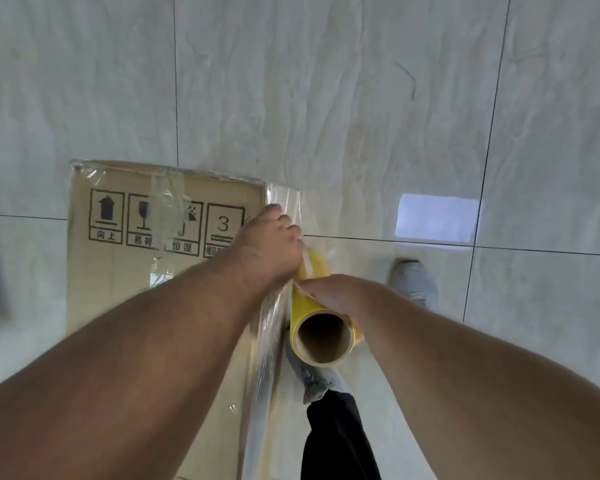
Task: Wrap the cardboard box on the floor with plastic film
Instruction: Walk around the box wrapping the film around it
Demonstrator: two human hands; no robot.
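Note:
A brown cardboard box [118,271] with black handling symbols stands on the tiled floor at the left. Clear plastic film [284,202] covers its top edge and runs down its right side. A yellow film roll [312,306] with a brown cardboard core is held upright just right of the box. My right hand [329,292] is closed around the roll. My left hand [267,247] lies at the box's right edge, fingers curled over the film and touching the top of the roll.
Pale marble floor tiles [326,98] with dark grout lines spread all around. My grey shoe [414,282] stands right of the roll, and a black trouser leg [336,438] shows below it. A bright light reflection [437,220] lies on the floor.

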